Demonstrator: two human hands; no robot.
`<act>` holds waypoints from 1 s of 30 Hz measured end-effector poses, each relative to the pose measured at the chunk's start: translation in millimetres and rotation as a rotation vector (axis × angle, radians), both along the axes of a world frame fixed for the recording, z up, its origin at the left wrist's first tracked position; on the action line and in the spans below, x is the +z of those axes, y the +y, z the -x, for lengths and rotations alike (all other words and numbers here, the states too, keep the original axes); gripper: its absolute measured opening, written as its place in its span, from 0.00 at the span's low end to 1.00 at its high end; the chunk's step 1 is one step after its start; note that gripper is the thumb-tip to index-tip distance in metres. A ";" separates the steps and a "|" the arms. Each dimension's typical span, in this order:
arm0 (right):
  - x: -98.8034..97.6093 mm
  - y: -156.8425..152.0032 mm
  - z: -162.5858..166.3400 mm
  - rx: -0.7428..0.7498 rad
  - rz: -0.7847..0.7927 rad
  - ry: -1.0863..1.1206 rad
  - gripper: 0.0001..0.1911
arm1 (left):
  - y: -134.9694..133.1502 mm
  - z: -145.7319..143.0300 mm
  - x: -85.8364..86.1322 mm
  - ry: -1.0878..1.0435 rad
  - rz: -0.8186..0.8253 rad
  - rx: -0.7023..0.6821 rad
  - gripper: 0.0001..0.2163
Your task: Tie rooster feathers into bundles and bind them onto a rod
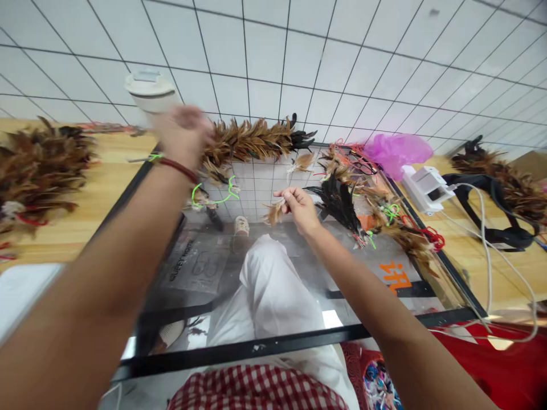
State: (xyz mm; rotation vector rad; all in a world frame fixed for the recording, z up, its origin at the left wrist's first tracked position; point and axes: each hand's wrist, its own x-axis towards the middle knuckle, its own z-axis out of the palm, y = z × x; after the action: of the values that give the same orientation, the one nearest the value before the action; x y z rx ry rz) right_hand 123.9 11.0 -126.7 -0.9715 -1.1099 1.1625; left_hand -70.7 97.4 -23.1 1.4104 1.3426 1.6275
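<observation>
My right hand (pixel 300 209) is closed over the glass table, pinching a small tuft of brown feathers (pixel 274 213) between thumb and fingers. Higher up on the left, my left hand (pixel 182 132) is smeared by motion, and its fingers cannot be made out. Behind that hand stands a white container (pixel 149 90) against the tiled wall. A long strip of brown feathers (pixel 252 139) lies just right of my left hand, along the table's far edge. Black feathers (pixel 339 204) rest to the right of my right hand. Bright green ties (pixel 231 188) lie between the hands.
The glass table has a black frame (pixel 239 345). A pink plastic bag (pixel 399 152), a white device (pixel 428 189) with a cable and a black strap (pixel 491 233) sit on the right. More brown feathers (pixel 40 171) cover the wooden surface on the left.
</observation>
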 end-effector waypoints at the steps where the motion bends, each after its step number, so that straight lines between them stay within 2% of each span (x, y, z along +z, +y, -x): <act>1: 0.4 0.6 -0.7 -0.004 0.005 0.040 0.15 | -14.3 -20.3 -11.1 -0.036 0.088 -0.115 0.08; 3: 0.2 2.2 -2.2 -0.040 0.007 0.107 0.16 | -41.7 -61.2 -37.9 -0.122 0.277 -0.330 0.07; 4: -0.3 3.1 -2.9 -0.063 0.004 0.131 0.16 | -52.9 -78.4 -51.0 -0.168 0.310 -0.346 0.06; 5: -0.9 4.0 -3.5 -0.085 -0.001 0.151 0.16 | -61.7 -91.6 -62.5 -0.322 0.362 -0.345 0.07; 8: -2.4 5.6 -3.9 -0.135 -0.014 0.195 0.16 | -74.2 -105.4 -82.4 -0.590 0.375 -0.349 0.09; 14: -0.2 3.9 -2.0 -0.059 -0.051 0.194 0.18 | -76.4 -89.8 -83.7 -0.626 0.325 -0.479 0.09; 19: 2.1 4.6 -4.6 -0.124 -0.047 0.248 0.17 | -77.9 -87.7 -82.5 -0.646 0.420 -0.534 0.04; 24: 4.0 4.3 -7.1 -0.132 0.004 0.261 0.17 | -79.2 -86.5 -82.6 -0.567 0.426 -0.608 0.06; 30: 6.5 2.8 -8.9 -0.147 -0.018 0.229 0.16 | -81.8 -88.4 -83.5 -0.478 0.349 -0.584 0.05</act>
State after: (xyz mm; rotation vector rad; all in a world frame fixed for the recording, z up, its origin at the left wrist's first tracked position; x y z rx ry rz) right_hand 132.8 13.7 -120.2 -0.8673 -0.8511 1.1111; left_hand 17.7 15.6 -106.6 0.9897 0.7861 1.1649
